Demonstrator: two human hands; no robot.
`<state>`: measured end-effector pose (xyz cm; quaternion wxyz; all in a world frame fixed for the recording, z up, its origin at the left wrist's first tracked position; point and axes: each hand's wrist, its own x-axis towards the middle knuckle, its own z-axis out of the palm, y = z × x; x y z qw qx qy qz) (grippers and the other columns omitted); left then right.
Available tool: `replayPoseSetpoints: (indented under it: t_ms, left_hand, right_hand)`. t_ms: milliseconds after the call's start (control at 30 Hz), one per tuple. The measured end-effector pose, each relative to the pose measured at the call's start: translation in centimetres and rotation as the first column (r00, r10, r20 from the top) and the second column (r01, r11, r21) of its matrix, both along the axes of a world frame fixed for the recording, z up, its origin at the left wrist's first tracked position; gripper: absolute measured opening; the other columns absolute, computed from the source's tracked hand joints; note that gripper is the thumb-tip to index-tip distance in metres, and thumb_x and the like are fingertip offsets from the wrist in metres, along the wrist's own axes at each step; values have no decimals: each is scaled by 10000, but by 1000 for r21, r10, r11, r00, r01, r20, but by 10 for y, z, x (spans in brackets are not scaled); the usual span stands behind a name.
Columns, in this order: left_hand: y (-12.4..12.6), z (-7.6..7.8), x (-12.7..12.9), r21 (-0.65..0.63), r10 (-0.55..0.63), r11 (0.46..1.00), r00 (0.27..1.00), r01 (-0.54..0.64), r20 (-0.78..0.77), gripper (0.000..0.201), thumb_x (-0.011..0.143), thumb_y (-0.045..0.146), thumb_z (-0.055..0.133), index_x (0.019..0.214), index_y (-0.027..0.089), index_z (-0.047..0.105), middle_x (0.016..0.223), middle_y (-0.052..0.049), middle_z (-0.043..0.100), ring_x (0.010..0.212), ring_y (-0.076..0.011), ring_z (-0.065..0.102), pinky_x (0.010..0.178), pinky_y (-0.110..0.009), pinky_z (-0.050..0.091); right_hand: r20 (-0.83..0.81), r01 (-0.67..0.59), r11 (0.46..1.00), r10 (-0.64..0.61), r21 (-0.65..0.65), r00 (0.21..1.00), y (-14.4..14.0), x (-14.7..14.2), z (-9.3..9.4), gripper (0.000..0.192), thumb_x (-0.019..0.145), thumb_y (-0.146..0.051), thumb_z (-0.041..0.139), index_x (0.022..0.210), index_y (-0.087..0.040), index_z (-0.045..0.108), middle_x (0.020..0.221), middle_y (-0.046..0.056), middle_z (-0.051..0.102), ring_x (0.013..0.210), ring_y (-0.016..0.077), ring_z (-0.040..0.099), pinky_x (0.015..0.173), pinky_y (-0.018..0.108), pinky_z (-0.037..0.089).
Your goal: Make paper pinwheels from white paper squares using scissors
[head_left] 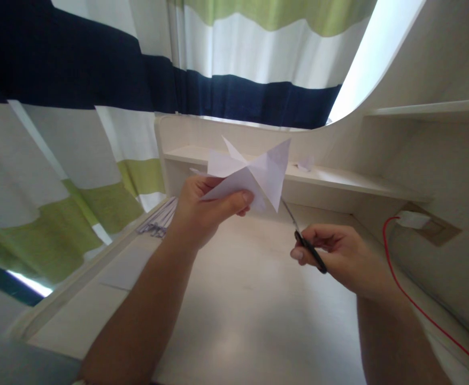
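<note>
White paper (267, 174) partly hiding left hand (207, 213), scissors (311, 251) with tips unclear

Paper (263, 172) left of scissors (309, 249)

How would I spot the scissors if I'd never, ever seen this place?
Start with the big white desk below the striped curtains, then look above it for the right hand. The scissors are in its fingers, thin blade end towards the pointy white paper in the left hand. Their black handle stands out against that pale paper.
</note>
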<state>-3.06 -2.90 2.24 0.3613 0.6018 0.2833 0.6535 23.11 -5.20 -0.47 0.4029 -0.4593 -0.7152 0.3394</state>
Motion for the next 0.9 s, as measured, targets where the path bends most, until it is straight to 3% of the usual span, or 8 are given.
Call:
replayPoseSetpoints:
  t_ms: [100, 267, 500, 633, 767, 900]
  left_hand:
    - [5, -4, 6, -24, -53, 998, 998, 52, -44, 114, 740, 197, 818, 643, 161, 768, 592, -15, 698, 574, -146, 660, 504, -224, 511]
    - [7, -14, 25, -49, -179, 984, 974, 174, -138, 143, 752, 196, 815, 629, 158, 753, 619, -15, 707, 583, -122, 630, 536, -217, 502]
    - [10, -22, 39, -94, -267, 963, 944, 253, -193, 185, 723, 207, 817, 570, 153, 729, 579, -23, 687, 541, -111, 579, 491, -213, 436]
    - [13, -26, 43, -93, -291, 955, 952, 283, -96, 96, 719, 228, 880, 729, 170, 806, 702, -24, 757, 618, -120, 647, 570, -212, 514]
    - [16, -33, 50, -87, -283, 955, 959, 283, 8, 248, 724, 306, 927, 945, 222, 851, 888, -33, 820, 758, -156, 729, 701, -244, 593]
    - [16, -38, 54, -95, -219, 970, 973, 225, 68, 221, 742, 338, 920, 923, 228, 858, 875, -34, 821, 747, -165, 732, 692, -255, 595]
  right_hand:
    - [-375, 192, 972, -128, 138, 918, 5, -10, -6, 257, 675, -349, 962, 732, -204, 757, 562, -15, 661, 476, 121, 566, 444, 242, 411]
    - [-644, 126, 971, 35, 202, 764, 6, -23, -7, 219, 699, -227, 941, 806, -212, 751, 831, 27, 811, 487, 146, 676, 515, 297, 543]
    - [-680, 173, 966, 3, 191, 733, 5, -19, -7, 207, 668, -137, 932, 777, -197, 766, 676, -26, 722, 466, 110, 647, 451, 224, 488]
    - [-664, 258, 943, -55, 212, 746, 3, -20, -7, 249, 620, -99, 931, 766, -200, 755, 662, -39, 713, 459, 98, 629, 428, 204, 488]
    - [-633, 369, 897, -141, 244, 761, 0, -29, -8, 233, 641, -118, 915, 765, -196, 734, 648, -35, 714, 484, 97, 632, 434, 188, 507]
    - [-587, 337, 910, -138, 244, 798, -2, -34, -12, 248, 648, -128, 922, 779, -199, 724, 653, -29, 721, 516, 107, 650, 478, 202, 543]
